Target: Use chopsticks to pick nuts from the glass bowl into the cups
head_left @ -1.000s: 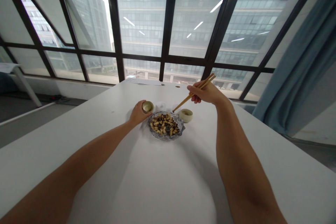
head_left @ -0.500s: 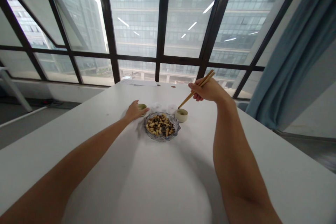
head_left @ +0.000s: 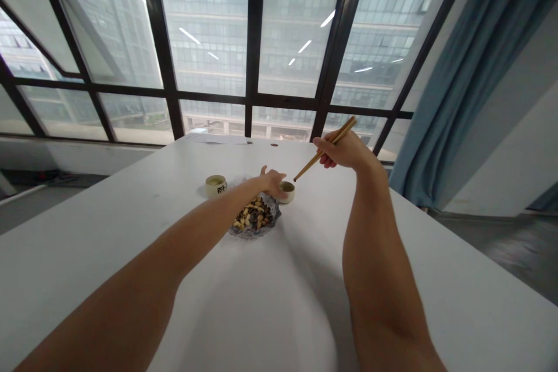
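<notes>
My right hand (head_left: 337, 149) grips a pair of wooden chopsticks (head_left: 320, 154), slanting down and left. Something small and dark shows at their tips, just above and right of a small pale cup (head_left: 288, 196). At this cup's left side is my left hand (head_left: 271, 182), its fingers spread, with one finger up and others by the rim; whether it presses the cup cannot be told. My left forearm partly covers a clear scalloped glass dish (head_left: 250, 235) of peanuts and dark seeds (head_left: 255, 214). Another pale cup (head_left: 215, 187) with dark lettering stands to the left, greenish inside.
The white table (head_left: 261, 302) reaches to the windows. Papers (head_left: 213, 139) and a small brown disc (head_left: 274, 145) lie at its far end. A blue curtain (head_left: 431, 87) hangs on the right. Clear glassware behind the dish is mostly hidden by my left arm.
My left hand has left the left cup and crossed over the dish to the right cup. The view has turned slightly right. The chopsticks stay held in my right hand.
</notes>
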A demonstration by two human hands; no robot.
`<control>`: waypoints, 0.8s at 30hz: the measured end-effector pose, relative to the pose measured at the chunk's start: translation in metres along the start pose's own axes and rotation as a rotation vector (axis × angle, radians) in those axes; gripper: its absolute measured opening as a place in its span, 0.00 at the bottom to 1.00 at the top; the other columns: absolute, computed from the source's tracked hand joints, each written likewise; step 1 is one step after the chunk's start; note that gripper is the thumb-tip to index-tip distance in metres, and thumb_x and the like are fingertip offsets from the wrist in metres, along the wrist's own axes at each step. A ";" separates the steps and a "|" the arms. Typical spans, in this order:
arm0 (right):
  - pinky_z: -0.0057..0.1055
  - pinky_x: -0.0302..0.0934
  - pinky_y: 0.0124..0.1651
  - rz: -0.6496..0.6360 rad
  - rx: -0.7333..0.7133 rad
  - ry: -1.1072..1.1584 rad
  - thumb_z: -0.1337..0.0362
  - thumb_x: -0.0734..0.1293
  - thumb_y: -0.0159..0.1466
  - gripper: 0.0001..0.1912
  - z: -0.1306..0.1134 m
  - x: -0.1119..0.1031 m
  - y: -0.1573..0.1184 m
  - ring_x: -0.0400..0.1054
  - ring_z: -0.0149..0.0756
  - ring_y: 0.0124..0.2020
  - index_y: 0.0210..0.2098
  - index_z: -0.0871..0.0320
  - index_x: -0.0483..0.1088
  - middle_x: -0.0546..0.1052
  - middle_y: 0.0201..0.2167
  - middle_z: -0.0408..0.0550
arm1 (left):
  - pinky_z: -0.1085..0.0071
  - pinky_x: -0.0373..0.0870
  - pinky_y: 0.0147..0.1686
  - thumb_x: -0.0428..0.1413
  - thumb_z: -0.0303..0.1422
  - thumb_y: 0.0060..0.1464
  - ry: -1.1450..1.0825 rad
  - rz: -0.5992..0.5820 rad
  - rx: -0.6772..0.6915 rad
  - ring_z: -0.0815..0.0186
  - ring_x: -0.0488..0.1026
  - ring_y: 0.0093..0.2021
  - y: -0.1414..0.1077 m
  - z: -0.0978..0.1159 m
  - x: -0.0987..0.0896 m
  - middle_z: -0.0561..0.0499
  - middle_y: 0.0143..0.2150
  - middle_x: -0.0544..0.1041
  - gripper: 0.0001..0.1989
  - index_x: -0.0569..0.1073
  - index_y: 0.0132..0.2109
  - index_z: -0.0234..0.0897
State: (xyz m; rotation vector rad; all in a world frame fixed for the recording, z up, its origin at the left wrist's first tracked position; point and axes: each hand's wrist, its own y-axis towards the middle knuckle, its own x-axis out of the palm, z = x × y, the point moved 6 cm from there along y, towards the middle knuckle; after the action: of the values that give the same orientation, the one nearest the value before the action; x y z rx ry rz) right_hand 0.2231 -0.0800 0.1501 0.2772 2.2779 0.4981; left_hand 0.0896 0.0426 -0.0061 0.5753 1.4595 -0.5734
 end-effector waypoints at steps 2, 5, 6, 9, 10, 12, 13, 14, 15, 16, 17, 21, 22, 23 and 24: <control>0.22 0.64 0.17 -0.009 0.008 0.004 0.67 0.67 0.69 0.17 0.006 -0.001 0.001 0.70 0.30 0.15 0.24 0.63 0.71 0.77 0.17 0.50 | 0.41 0.41 0.69 0.62 0.52 0.48 0.001 -0.032 0.011 0.47 0.65 0.66 0.003 0.000 0.002 0.41 0.63 0.74 0.38 0.69 0.63 0.41; 0.22 0.64 0.17 -0.031 0.034 0.014 0.67 0.67 0.69 0.17 0.013 0.001 0.003 0.70 0.30 0.15 0.23 0.63 0.71 0.76 0.16 0.50 | 0.46 0.44 0.69 0.66 0.49 0.43 -0.010 0.043 0.087 0.49 0.66 0.65 -0.002 0.007 -0.002 0.42 0.63 0.73 0.41 0.69 0.63 0.41; 0.22 0.64 0.17 -0.045 0.040 0.020 0.67 0.67 0.69 0.18 0.015 0.002 0.004 0.70 0.30 0.15 0.23 0.63 0.71 0.76 0.16 0.50 | 0.47 0.44 0.69 0.67 0.49 0.42 -0.011 0.081 0.118 0.49 0.66 0.65 -0.006 0.010 -0.004 0.42 0.63 0.72 0.42 0.69 0.63 0.40; 0.23 0.65 0.17 -0.087 0.053 0.032 0.68 0.67 0.69 0.18 0.017 0.006 0.004 0.70 0.31 0.15 0.22 0.62 0.71 0.76 0.15 0.49 | 0.48 0.44 0.69 0.68 0.46 0.40 -0.002 0.139 0.191 0.49 0.67 0.63 -0.014 0.019 -0.007 0.44 0.60 0.74 0.39 0.72 0.59 0.40; 0.23 0.65 0.17 -0.098 0.055 0.034 0.68 0.67 0.69 0.18 0.017 0.007 0.005 0.70 0.31 0.15 0.21 0.62 0.71 0.76 0.15 0.49 | 0.48 0.44 0.69 0.68 0.46 0.40 -0.001 0.144 0.202 0.50 0.68 0.62 -0.016 0.020 -0.008 0.44 0.58 0.75 0.37 0.73 0.58 0.40; 0.24 0.66 0.18 -0.112 0.058 0.037 0.68 0.67 0.69 0.19 0.017 0.009 0.006 0.70 0.31 0.14 0.21 0.62 0.71 0.75 0.15 0.49 | 0.48 0.46 0.68 0.68 0.45 0.40 0.000 0.148 0.210 0.50 0.69 0.60 -0.016 0.022 -0.008 0.45 0.57 0.75 0.35 0.73 0.57 0.41; 0.24 0.66 0.18 -0.116 0.058 0.039 0.68 0.67 0.69 0.19 0.017 0.010 0.006 0.70 0.31 0.14 0.21 0.62 0.71 0.75 0.15 0.49 | 0.49 0.47 0.68 0.68 0.45 0.40 0.000 0.150 0.210 0.50 0.69 0.60 -0.016 0.021 -0.007 0.45 0.57 0.75 0.35 0.73 0.56 0.41; 0.25 0.67 0.19 -0.121 0.056 0.042 0.68 0.67 0.69 0.19 0.017 0.012 0.007 0.70 0.31 0.14 0.21 0.63 0.71 0.76 0.15 0.49 | 0.49 0.48 0.67 0.68 0.45 0.40 0.000 0.153 0.209 0.51 0.69 0.59 -0.015 0.021 -0.007 0.46 0.56 0.75 0.34 0.74 0.56 0.41; 0.25 0.67 0.19 -0.125 0.054 0.045 0.68 0.67 0.69 0.19 0.017 0.014 0.008 0.70 0.31 0.14 0.21 0.63 0.71 0.76 0.15 0.49 | 0.50 0.49 0.67 0.68 0.44 0.40 0.000 0.155 0.207 0.51 0.70 0.59 -0.014 0.020 -0.007 0.46 0.56 0.75 0.34 0.74 0.55 0.41; 0.25 0.67 0.19 -0.131 0.052 0.048 0.68 0.67 0.69 0.19 0.017 0.017 0.009 0.70 0.31 0.14 0.21 0.63 0.71 0.76 0.15 0.49 | 0.51 0.50 0.66 0.68 0.44 0.41 0.001 0.156 0.204 0.51 0.70 0.59 -0.013 0.019 -0.006 0.46 0.56 0.75 0.33 0.74 0.55 0.41; 0.24 0.67 0.19 -0.144 0.057 0.052 0.68 0.67 0.69 0.19 0.019 0.021 0.010 0.70 0.31 0.14 0.21 0.62 0.71 0.76 0.15 0.49 | 0.52 0.51 0.66 0.68 0.45 0.41 0.002 0.154 0.202 0.51 0.70 0.59 -0.012 0.018 -0.005 0.45 0.56 0.75 0.32 0.74 0.54 0.41; 0.21 0.66 0.19 -0.230 0.118 0.068 0.65 0.72 0.67 0.18 0.033 0.038 0.014 0.70 0.29 0.16 0.21 0.62 0.70 0.75 0.15 0.47 | 0.53 0.54 0.64 0.67 0.45 0.42 0.005 0.133 0.190 0.50 0.70 0.59 -0.009 0.015 -0.004 0.46 0.55 0.77 0.30 0.75 0.52 0.42; 0.21 0.66 0.19 -0.249 0.131 0.069 0.64 0.73 0.66 0.18 0.036 0.041 0.015 0.70 0.28 0.16 0.21 0.62 0.70 0.75 0.15 0.47 | 0.52 0.55 0.64 0.66 0.46 0.42 0.001 0.128 0.188 0.49 0.71 0.59 -0.009 0.015 -0.004 0.46 0.54 0.77 0.29 0.75 0.52 0.42; 0.20 0.66 0.19 -0.264 0.140 0.069 0.63 0.74 0.65 0.18 0.039 0.043 0.016 0.70 0.28 0.16 0.21 0.62 0.70 0.75 0.15 0.47 | 0.52 0.55 0.63 0.66 0.46 0.42 -0.005 0.126 0.188 0.49 0.71 0.58 -0.008 0.014 -0.005 0.46 0.54 0.78 0.28 0.76 0.51 0.42; 0.20 0.66 0.19 -0.274 0.143 0.066 0.62 0.75 0.64 0.19 0.041 0.044 0.016 0.70 0.28 0.16 0.20 0.61 0.70 0.76 0.15 0.47 | 0.52 0.55 0.63 0.66 0.46 0.43 -0.010 0.124 0.188 0.49 0.72 0.58 -0.008 0.014 -0.005 0.46 0.53 0.78 0.28 0.76 0.51 0.41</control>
State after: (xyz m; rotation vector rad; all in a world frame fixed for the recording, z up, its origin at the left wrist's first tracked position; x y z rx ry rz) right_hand 0.2242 -0.0395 0.1030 0.0162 2.3726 0.2059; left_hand 0.0944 0.0280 -0.0009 0.8041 1.3578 -0.6187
